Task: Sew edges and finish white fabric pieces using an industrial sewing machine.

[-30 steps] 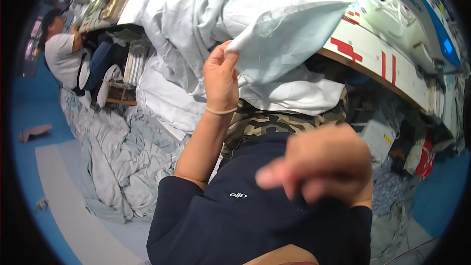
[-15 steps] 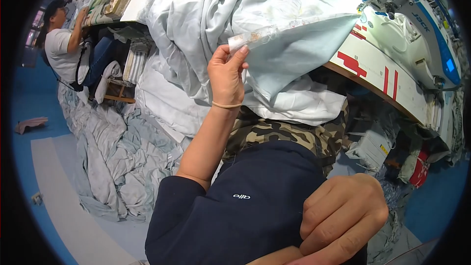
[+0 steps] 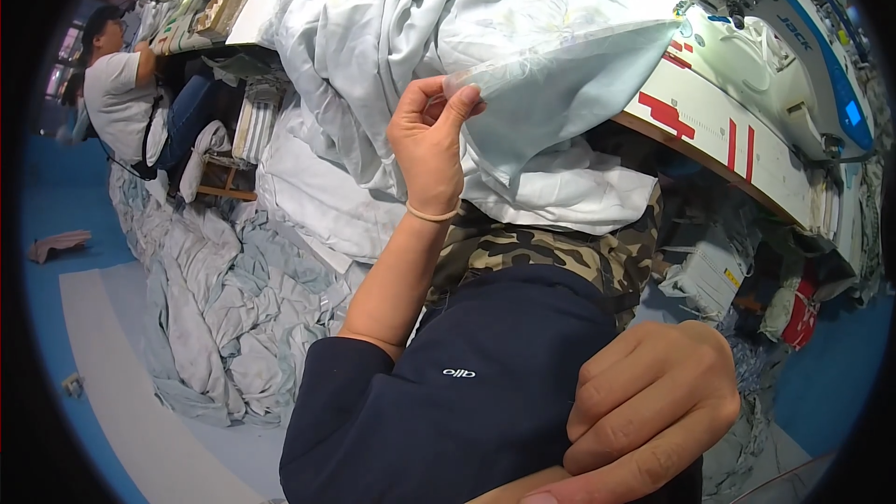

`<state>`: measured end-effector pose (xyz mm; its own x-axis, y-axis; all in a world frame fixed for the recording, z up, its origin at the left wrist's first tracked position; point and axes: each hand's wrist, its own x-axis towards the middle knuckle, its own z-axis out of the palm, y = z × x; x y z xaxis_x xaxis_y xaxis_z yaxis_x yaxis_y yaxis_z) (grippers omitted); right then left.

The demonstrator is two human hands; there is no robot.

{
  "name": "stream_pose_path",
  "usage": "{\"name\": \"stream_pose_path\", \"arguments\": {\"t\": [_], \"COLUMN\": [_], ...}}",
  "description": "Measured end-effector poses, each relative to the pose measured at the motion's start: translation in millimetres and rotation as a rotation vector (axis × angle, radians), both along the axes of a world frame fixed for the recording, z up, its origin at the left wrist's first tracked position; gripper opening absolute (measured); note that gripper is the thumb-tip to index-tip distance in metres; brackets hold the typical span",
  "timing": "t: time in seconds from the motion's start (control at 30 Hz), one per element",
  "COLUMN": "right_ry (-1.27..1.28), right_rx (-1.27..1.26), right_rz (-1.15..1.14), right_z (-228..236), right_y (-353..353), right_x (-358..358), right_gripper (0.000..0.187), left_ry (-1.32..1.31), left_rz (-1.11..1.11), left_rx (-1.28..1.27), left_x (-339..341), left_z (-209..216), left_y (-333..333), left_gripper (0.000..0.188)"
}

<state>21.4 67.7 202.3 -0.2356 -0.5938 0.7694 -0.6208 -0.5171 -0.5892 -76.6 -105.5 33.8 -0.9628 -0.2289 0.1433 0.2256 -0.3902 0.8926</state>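
Note:
My left hand point(image 3: 429, 135) is closed in a pinch on the end of a see-through strip point(image 3: 464, 83). That strip runs along the edge of a pale blue-white fabric point(image 3: 551, 98), whose corner reaches under the needle area of a sewing machine point(image 3: 793, 47) at the upper right. Below the strip, the fabric hangs in a smooth fold. Close to the camera at the lower right, my right hand point(image 3: 653, 401) is curled in front of my dark shirt. Whatever its fingers hold, if anything, is hidden.
More white cloth lies bunched on the sewing table point(image 3: 719, 145) and across my lap. A large heap of pale fabric point(image 3: 233, 317) covers the floor at left. A person point(image 3: 121, 93) sits at another machine at the far left. A white box point(image 3: 705, 280) is under the table.
My left hand has shifted slightly left, and the strip's end has turned in its pinch. My right hand has barely moved. The other person's arm has lowered.

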Motion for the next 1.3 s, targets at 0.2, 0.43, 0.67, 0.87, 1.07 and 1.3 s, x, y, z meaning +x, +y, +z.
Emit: {"name": "stream_pose_path", "arguments": {"t": [0.2, 0.43, 0.67, 0.87, 1.07, 1.3], "right_ry": [-0.003, -0.078, 0.332, -0.333, 0.466, 0.348], "right_rx": [-0.003, 0.132, 0.488, 0.713, 0.566, 0.4], "right_rz": [0.01, -0.857, -1.134, -0.633, -1.039, -1.232], "right_z": [-4, -45, -114, -42, -10, -50], "right_y": [7, 32, 31, 37, -22, 45], "right_x": [5, -6, -111, -182, -194, -47], "right_gripper": [0.022, 0.024, 0.024, 0.01, 0.027, 0.023], "left_ry": [-0.009, 0.059, 0.019, -0.097, 0.157, 0.689], "left_rz": [0.03, 0.049, -0.07, -0.115, 0.033, -0.129], "left_rx": [-0.149, -0.242, -0.161, -0.044, -0.383, -0.806], "left_x": [6, 19, 35, 40, 54, 75], "left_z": [6, 9, 8, -4, 0, 7], "left_y": [-5, -2, -1, -2, 10, 21], "left_gripper": [0.01, 0.012, 0.011, 0.01, 0.01, 0.035]}}
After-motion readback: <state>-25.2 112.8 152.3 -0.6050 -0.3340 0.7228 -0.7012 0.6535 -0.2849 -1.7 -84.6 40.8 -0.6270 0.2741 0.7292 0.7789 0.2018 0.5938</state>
